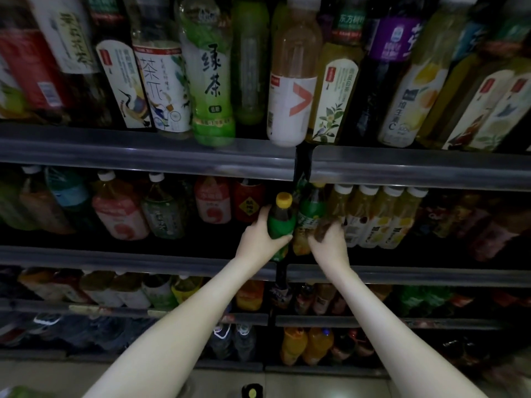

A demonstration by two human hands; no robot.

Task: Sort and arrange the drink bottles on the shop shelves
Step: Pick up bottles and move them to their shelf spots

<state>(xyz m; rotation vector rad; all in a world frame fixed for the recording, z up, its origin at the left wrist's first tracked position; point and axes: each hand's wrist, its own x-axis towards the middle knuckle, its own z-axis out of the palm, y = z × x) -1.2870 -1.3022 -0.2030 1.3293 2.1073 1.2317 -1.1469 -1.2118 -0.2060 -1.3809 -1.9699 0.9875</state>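
- Shelves [149,156] packed with drink bottles ran across the whole frame in tiers, from top to bottom.
- The left hand [257,238], at the centre of the frame, was clamped round a green-labelled bottle [281,225] with a yellow cap, thumb on the near side.
- That bottle stood at the front of the second shelf, by the dark gap between the two shelf sections.
- The right hand [327,245], just to the right, reached in among the bottles on the same shelf. Its fingers were curled and blurred, so I could not tell whether they held anything.
- It lay just beside a second green bottle [311,206] and a row of white-capped yellow bottles [382,222].
- The hands were close together, not touching.
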